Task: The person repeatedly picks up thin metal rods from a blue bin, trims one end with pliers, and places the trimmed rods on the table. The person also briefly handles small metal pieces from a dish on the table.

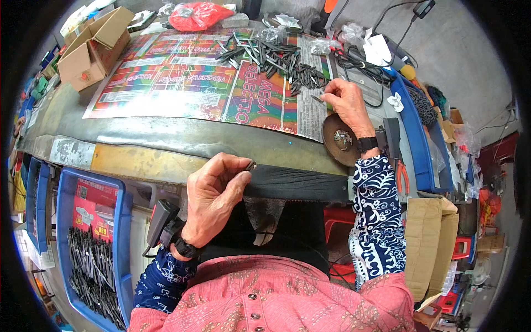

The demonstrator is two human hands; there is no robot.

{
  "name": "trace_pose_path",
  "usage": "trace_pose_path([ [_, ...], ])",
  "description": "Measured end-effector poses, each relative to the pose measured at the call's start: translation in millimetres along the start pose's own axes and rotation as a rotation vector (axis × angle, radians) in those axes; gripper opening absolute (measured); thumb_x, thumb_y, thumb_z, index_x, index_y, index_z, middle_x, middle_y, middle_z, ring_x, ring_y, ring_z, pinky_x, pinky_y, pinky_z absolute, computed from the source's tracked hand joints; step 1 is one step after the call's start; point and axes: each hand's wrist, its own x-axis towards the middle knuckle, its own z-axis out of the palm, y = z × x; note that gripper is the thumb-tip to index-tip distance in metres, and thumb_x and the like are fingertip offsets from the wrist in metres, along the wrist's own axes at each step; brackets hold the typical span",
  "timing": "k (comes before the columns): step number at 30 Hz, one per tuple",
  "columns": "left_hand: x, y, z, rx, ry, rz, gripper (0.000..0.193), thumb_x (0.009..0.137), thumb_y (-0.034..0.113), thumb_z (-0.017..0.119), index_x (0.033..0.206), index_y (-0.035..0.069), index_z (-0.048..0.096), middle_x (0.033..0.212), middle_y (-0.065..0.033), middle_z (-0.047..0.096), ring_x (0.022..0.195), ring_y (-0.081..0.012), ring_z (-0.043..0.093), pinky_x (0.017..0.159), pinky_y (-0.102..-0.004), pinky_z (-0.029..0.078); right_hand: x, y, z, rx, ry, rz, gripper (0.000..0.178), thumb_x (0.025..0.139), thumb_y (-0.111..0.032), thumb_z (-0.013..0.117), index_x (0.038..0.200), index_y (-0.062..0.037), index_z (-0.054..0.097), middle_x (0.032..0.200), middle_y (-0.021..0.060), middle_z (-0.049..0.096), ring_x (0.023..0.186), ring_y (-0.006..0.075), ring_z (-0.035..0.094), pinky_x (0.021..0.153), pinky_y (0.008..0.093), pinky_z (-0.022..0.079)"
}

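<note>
Near the table's front edge, my left hand (217,195) pinches a small dark metal piece (251,165) between thumb and forefinger. Its exact kind is too small to tell. Farther right, my right hand (349,105) has thumb and fingertips closed over a small thin dark piece (317,99), beside a loose pile of slender black parts (276,58). That pile lies on a colourful printed sheet (182,102) spread over the metal table. Under my right wrist sits a round brown dish (330,145) with small shiny metal bits in its middle.
An open cardboard box (83,63) stands at the far left, a red plastic bag (199,16) at the back. Orange-handled pliers (402,177) lie right of my forearm. Blue trays flank the table; the left tray (124,243) holds many slim black pieces.
</note>
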Motion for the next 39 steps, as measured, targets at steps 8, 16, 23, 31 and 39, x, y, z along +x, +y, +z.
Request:
trace_pose_path([
  [8, -2.2, 0.0, 1.2, -0.027, -0.008, 0.05, 0.014, 0.093, 0.003, 0.064, 0.106, -0.002, 0.063, 0.076, 0.0053, 0.058, 0.063, 0.0004, 0.048, 0.055, -0.0158, 0.039, -16.9, -29.2, -13.0, 0.468, 0.012, 0.132, 0.008, 0.088, -0.005, 0.068, 0.092, 0.0022, 0.066, 0.074, 0.0025, 0.065, 0.059, 0.0077, 0.059, 0.052, 0.0199, 0.042],
  [16, -7.2, 6.7, 10.9, -0.147, -0.049, -0.039, 0.016, 0.094, 0.005, 0.064, 0.108, -0.001, 0.061, 0.084, -0.0015, 0.066, 0.06, -0.0007, 0.048, 0.051, -0.0163, 0.038, -84.4, -92.7, -11.3, 0.983, 0.033, 0.21, 0.012, 0.092, -0.006, 0.065, 0.1, 0.003, 0.066, 0.088, 0.0094, 0.07, 0.066, 0.0141, 0.066, 0.056, 0.0224, 0.049],
  [23, -11.2, 1.9, 29.4, -0.314, -0.139, -0.07, 0.016, 0.095, 0.005, 0.063, 0.108, -0.002, 0.06, 0.089, -0.006, 0.069, 0.056, -0.0026, 0.05, 0.046, -0.0171, 0.038, -140.5, -130.9, 11.6, 1.181, 0.023, 0.265, 0.009, 0.091, -0.005, 0.067, 0.097, 0.0017, 0.066, 0.087, 0.0089, 0.07, 0.069, 0.0135, 0.067, 0.057, 0.0218, 0.048],
  [31, -20.5, -0.8, 41.9, -0.306, -0.159, -0.109, 0.016, 0.095, 0.006, 0.062, 0.109, -0.002, 0.059, 0.088, -0.0075, 0.067, 0.058, -0.0058, 0.055, 0.046, -0.0174, 0.039, -167.7, -145.6, 28.0, 1.165, -0.002, 0.302, 0.012, 0.09, -0.005, 0.069, 0.1, 0.0003, 0.067, 0.083, 0.0015, 0.067, 0.07, 0.0056, 0.061, 0.059, 0.0171, 0.045],
  [39, -28.6, -5.1, 41.9, -0.298, -0.115, -0.05, 0.018, 0.093, 0.006, 0.067, 0.108, -0.002, 0.062, 0.087, -0.0032, 0.068, 0.065, -0.0027, 0.058, 0.053, -0.0159, 0.046, -176.8, -156.1, 35.4, 1.005, 0.089, 0.277, 0.013, 0.09, -0.007, 0.071, 0.098, 0.0016, 0.064, 0.085, 0.0008, 0.066, 0.07, 0.0036, 0.057, 0.058, 0.0184, 0.045],
])
